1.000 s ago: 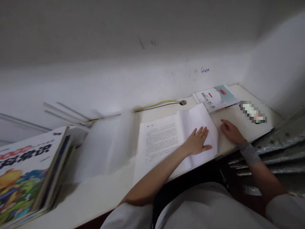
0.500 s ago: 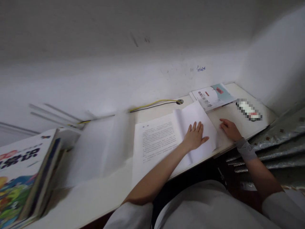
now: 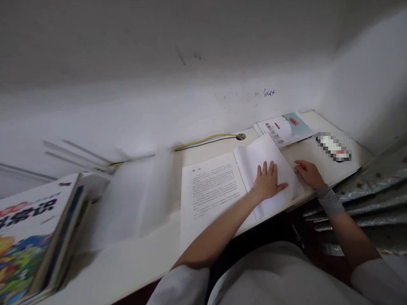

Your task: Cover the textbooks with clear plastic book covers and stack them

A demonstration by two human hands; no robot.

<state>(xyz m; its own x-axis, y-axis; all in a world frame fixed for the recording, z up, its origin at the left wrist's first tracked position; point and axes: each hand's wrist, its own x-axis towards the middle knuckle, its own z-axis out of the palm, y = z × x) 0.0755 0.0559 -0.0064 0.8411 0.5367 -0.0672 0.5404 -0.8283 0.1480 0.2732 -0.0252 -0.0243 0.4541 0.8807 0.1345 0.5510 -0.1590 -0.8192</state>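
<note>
An open book (image 3: 211,182) lies on the white desk, with a printed left page and a blank, slightly curled right page. My left hand (image 3: 269,182) rests flat on the blank page, fingers spread. Just past that page's right edge is my right hand (image 3: 309,173), its fingers loosely bent and a little apart, with nothing visible in them. Whether its fingertips touch the page edge is unclear. A grey band (image 3: 330,200) circles the right wrist.
A book with a white and teal cover (image 3: 284,128) lies behind the open book. Right of it is a pixelated phone-like object (image 3: 333,147). Several books (image 3: 34,228) stand at the left by a translucent divider (image 3: 133,195). Cables run to a desk hole (image 3: 241,137).
My left hand has slid right across the blank page, which lies flatter near the fold. My right hand stays almost in place. The view has shifted slightly.
</note>
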